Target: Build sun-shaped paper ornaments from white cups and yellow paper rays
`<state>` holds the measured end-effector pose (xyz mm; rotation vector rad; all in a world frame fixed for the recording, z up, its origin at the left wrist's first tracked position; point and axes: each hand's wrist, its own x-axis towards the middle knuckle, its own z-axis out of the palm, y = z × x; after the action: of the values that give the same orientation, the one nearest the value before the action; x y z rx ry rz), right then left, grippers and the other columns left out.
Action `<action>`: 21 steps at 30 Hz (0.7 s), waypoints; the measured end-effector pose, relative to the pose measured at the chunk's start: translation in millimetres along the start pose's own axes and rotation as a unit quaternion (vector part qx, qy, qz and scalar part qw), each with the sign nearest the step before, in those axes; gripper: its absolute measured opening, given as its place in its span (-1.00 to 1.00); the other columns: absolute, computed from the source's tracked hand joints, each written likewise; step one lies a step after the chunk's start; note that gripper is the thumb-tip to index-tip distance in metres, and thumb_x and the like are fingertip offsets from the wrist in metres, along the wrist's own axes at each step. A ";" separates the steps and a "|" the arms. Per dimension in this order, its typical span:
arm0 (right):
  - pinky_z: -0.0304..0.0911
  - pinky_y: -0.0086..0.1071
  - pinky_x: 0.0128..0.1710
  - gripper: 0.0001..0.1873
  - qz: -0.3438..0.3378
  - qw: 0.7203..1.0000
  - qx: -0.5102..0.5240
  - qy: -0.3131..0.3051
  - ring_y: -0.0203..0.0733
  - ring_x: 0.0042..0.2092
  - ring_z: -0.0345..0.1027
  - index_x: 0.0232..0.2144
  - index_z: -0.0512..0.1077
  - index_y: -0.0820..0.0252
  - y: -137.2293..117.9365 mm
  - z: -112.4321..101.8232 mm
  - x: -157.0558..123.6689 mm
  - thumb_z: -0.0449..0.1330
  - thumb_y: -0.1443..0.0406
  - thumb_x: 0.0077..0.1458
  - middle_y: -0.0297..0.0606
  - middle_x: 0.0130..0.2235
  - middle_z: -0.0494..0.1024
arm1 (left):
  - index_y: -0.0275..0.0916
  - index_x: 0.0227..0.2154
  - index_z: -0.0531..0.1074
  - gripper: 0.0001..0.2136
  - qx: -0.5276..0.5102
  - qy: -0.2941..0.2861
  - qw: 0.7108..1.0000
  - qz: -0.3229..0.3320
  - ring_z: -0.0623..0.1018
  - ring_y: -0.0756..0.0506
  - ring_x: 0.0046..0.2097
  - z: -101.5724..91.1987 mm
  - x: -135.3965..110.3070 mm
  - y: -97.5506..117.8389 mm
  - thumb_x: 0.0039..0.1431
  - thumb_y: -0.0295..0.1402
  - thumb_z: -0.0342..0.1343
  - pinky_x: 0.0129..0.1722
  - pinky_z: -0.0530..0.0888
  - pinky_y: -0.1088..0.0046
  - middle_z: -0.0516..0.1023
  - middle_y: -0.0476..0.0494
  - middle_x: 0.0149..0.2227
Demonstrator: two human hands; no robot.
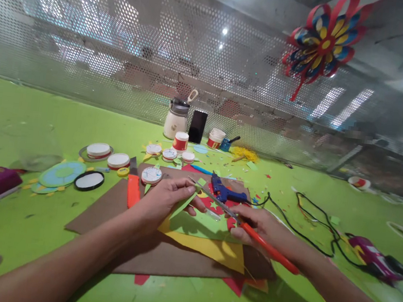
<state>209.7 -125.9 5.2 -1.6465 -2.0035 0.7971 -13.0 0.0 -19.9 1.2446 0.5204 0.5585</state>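
My left hand [177,193] pinches a strip of light green paper [184,205] between thumb and fingers. In my right hand [256,224] are scissors with orange-red handles [266,247]; their blades point left and reach the upper end of the strip. Whether the blades are parted is too small to tell. Below both hands lie a light green sheet [210,228] and a yellow sheet [218,253] on brown cardboard [130,252]. Just behind the scissors rests a blue glue gun [229,193] on red paper pieces.
An orange-handled cutter knife [132,189] lies left of my left hand, near several white lids and a black ring [89,181]. A white jug [176,121], a dark phone [197,126] and small tubs stand behind. Black cable [310,223] runs right to a purple power strip [375,260].
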 end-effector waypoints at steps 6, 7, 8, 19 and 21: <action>0.23 -0.42 -0.30 -0.66 -0.025 0.999 -0.011 0.017 -0.22 -0.31 0.30 -0.17 0.48 0.19 2.7 2.8 1.9 0.15 0.08 0.14 -0.29 -0.30 0.48 | -0.23 -0.47 0.41 -0.80 -0.003 -0.001 1.000 0.005 0.53 -0.04 -0.39 1.9 0.3 3.1 0.15 -0.22 0.15 -0.24 0.39 0.41 0.65 -0.13 -0.42; 0.23 -0.41 -0.29 -0.67 -0.029 0.999 -0.009 0.020 -0.21 -0.30 0.31 -0.18 0.49 0.20 3.2 3.4 2.1 0.16 0.09 0.14 -0.28 -0.29 0.49 | -0.23 -0.48 0.40 -0.79 -0.003 -0.002 1.000 0.005 0.53 -0.04 -0.38 1.8 0.3 3.0 0.16 -0.22 0.14 -0.24 0.39 0.41 0.65 -0.13 -0.42; 0.24 -0.41 -0.28 -0.67 -0.032 0.999 -0.007 0.023 -0.20 -0.29 0.33 -0.18 0.49 0.20 3.9 4.0 2.2 0.16 0.10 0.14 -0.28 -0.28 0.50 | -0.23 -0.48 0.40 -0.79 -0.003 -0.002 1.000 0.004 0.53 -0.04 -0.38 1.7 0.4 2.9 0.16 -0.21 0.14 -0.24 0.39 0.41 0.65 -0.13 -0.42; 0.29 -0.32 -0.25 -0.58 0.075 0.990 -0.107 0.044 -0.07 -0.23 0.44 -0.09 0.50 0.12 8.0 7.7 -8.8 0.18 0.03 0.10 -0.22 -0.23 0.59 | -0.27 -0.48 0.45 -0.82 0.001 0.057 0.998 -0.028 0.51 -0.04 -0.43 -6.1 3.8 3.6 0.09 -0.26 0.21 -0.32 0.39 0.41 0.64 -0.17 -0.44; 0.29 -0.22 -0.15 -0.55 0.103 0.977 -0.181 0.045 0.04 -0.12 0.43 0.00 0.45 0.13 15.1 13.7 -11.8 0.16 0.06 0.11 -0.12 -0.11 0.56 | -0.27 -0.47 0.48 -0.86 -0.026 0.106 0.994 0.002 0.53 -0.06 -0.39 -15.5 7.8 4.9 0.04 -0.30 0.25 -0.27 0.41 0.39 0.62 -0.14 -0.45</action>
<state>214.3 -137.7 -14.7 -2.0809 -2.0254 0.4276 -17.6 17.4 -19.4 1.1436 0.6768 0.7074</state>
